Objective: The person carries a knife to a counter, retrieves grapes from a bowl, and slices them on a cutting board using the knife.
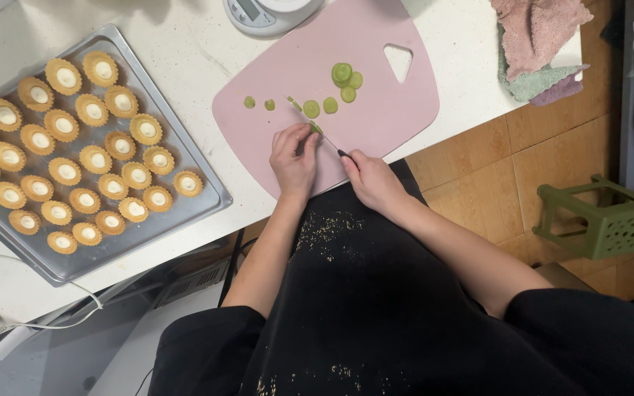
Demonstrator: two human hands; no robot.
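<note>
My left hand [293, 158] rests on the pink cutting board [376, 117], its fingertips pinching a small green piece of fruit [315, 127]. In my right hand [370, 180] is a small knife [317, 126]; the thin blade runs up and left across the board and meets the green piece. Several green round slices [343, 82] lie on the board just beyond the blade. Two smaller bits [249, 102] sit to the left.
A metal baking tray [199, 187] with several cream-filled tartlets [95, 159] lies at the left on the white counter [185, 44]. A kitchen scale [266, 15] stands at the back, folded cloths [537, 44] at the right corner. A green plastic stool [603, 220] is on the floor.
</note>
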